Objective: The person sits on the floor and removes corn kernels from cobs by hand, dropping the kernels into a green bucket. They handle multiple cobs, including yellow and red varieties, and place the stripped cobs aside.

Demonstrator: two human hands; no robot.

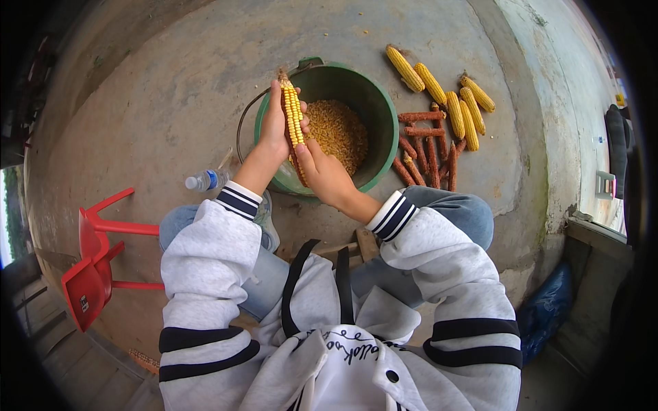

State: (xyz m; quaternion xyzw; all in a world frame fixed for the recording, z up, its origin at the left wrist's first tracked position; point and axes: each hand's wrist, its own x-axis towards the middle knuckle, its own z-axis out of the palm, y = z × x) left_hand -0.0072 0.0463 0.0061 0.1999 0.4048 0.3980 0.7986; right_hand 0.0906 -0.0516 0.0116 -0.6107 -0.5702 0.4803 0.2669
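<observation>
My left hand point(275, 126) is wrapped around an ear of corn point(293, 114), its silk end pointing away from me. Yellow kernels stand in rows along its upper face, while bare reddish cob shows along its edges and near end. My right hand point(325, 172) is at the ear's near half, its thumb pressed against the lowest yellow kernels; its other fingers are partly hidden. Both hands are over the left side of a green plastic bucket point(386, 110). Loose corn kernels point(336, 131) cover the bucket's bottom.
Right of the bucket lie several yellow ears point(455, 114) and a pile of bare red cobs point(432, 154). A plastic water bottle point(208, 180) lies left, near a red plastic chair point(95, 257). A blue plastic bag point(547, 313) is at the right by the wall.
</observation>
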